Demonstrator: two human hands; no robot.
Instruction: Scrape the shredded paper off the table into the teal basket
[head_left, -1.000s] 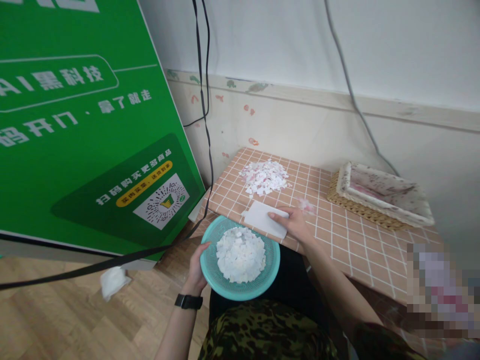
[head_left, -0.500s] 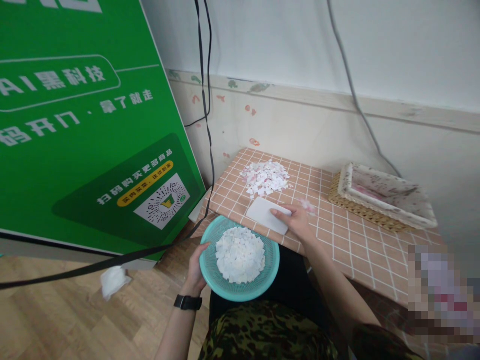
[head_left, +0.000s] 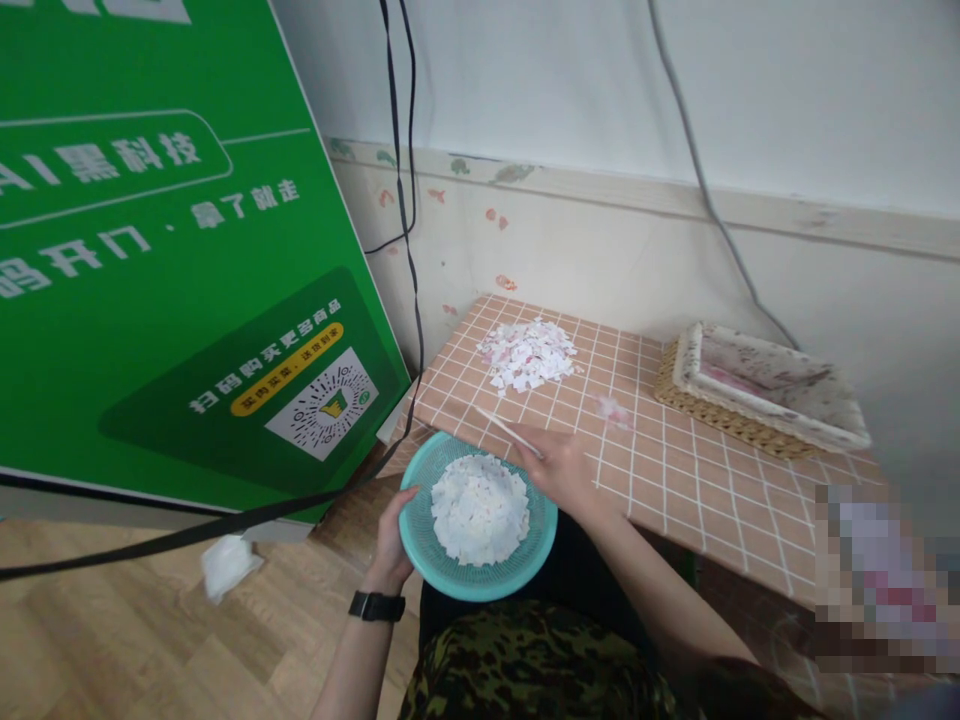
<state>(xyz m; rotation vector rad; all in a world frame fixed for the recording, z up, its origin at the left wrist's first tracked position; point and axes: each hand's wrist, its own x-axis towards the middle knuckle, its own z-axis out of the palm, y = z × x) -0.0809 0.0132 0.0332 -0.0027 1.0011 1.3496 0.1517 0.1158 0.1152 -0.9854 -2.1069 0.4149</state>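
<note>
Head view shows two hands at the centre of the frame. One left hand [head_left: 393, 535], with one black wristband [head_left: 377, 606], grips one turquoise colander [head_left: 480, 588] at lower centre, thumb over the rim, its other fingers hidden. One heap of white scraps [head_left: 480, 510], too many to count, fills the colander's middle. One right hand [head_left: 561, 465] pinches one white card [head_left: 501, 426], tilted nearly edge-on above the colander's far rim, fingers closed on it. Beyond, one table [head_left: 675, 485] bears one scrap pile [head_left: 529, 355] at upper centre and one wicker basket [head_left: 731, 422] at right.
</note>
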